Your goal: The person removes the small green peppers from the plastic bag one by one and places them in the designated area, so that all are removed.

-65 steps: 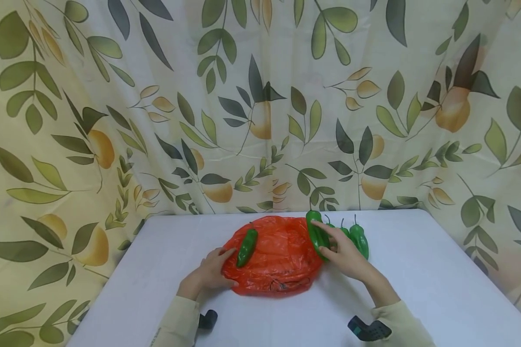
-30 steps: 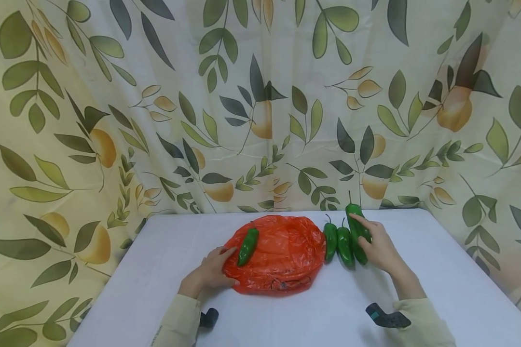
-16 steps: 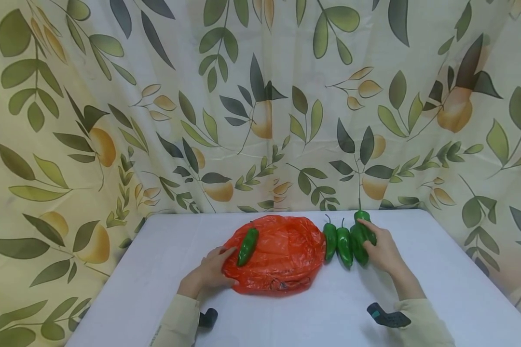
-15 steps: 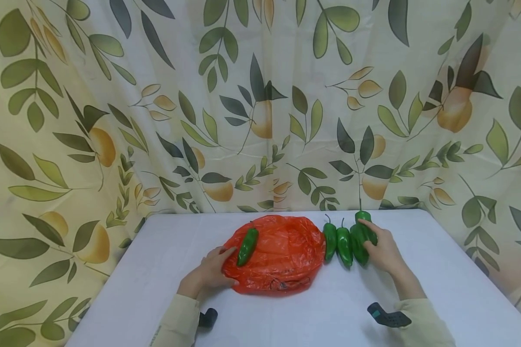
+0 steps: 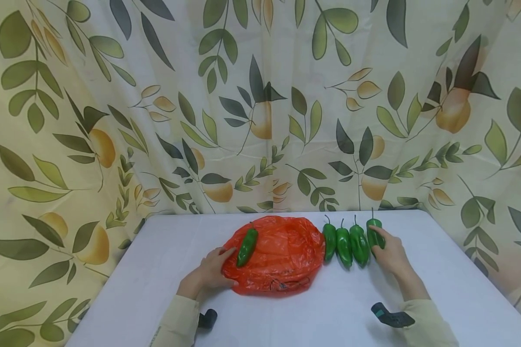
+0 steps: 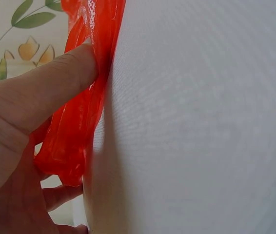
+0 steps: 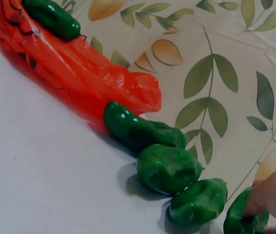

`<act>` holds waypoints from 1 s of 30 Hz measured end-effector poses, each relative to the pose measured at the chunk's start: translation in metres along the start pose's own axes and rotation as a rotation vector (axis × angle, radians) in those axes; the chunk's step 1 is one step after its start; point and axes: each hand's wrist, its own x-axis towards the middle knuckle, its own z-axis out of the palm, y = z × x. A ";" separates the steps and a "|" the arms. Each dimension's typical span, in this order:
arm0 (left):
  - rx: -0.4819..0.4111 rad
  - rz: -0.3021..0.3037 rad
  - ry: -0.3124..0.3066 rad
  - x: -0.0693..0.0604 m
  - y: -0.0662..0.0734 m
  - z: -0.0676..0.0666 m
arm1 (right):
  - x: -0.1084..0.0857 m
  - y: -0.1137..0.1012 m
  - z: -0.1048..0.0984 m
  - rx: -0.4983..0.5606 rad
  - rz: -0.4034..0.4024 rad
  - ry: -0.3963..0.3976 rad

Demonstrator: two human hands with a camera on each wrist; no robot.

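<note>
My right hand (image 5: 392, 253) pinches a green pepper (image 5: 375, 239) between thumb and fingers, at the right end of a row. To its left lie three more green peppers, the nearest pepper (image 5: 359, 246) a small gap away, then a middle pepper (image 5: 344, 248) and a far pepper (image 5: 329, 241) touching the bag. My left hand (image 5: 214, 270) holds the left edge of a crumpled red plastic bag (image 5: 282, 250). In the left wrist view the thumb (image 6: 65, 83) presses the bag's side, other fingers partly hidden behind it. One green pepper (image 5: 247, 248) lies on top of the bag.
A white table (image 5: 286, 323) carries the bag and peppers. Behind and at the sides hangs a curtain (image 5: 260, 96) with printed leaves and fruit. Each wrist bears a dark device, such as the right wrist device (image 5: 390, 316).
My right hand has carried the pepper rightward from over the bag, past the other peppers, and lowered it at the row's right end. The left hand stays on the bag.
</note>
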 end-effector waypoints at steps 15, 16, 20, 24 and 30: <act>0.008 -0.001 0.007 -0.001 0.001 0.000 | 0.002 0.008 0.007 -0.038 0.041 -0.071; 0.007 -0.002 0.006 -0.001 0.001 0.000 | 0.002 0.008 0.007 -0.039 0.045 -0.076; 0.005 0.003 0.006 -0.001 0.002 0.000 | 0.003 0.008 0.009 -0.039 0.063 -0.092; 0.005 0.006 0.005 -0.001 0.002 -0.001 | 0.004 0.008 0.010 -0.042 0.076 -0.104; 0.015 0.015 0.002 0.000 -0.001 0.000 | 0.003 0.008 0.009 -0.041 0.078 -0.114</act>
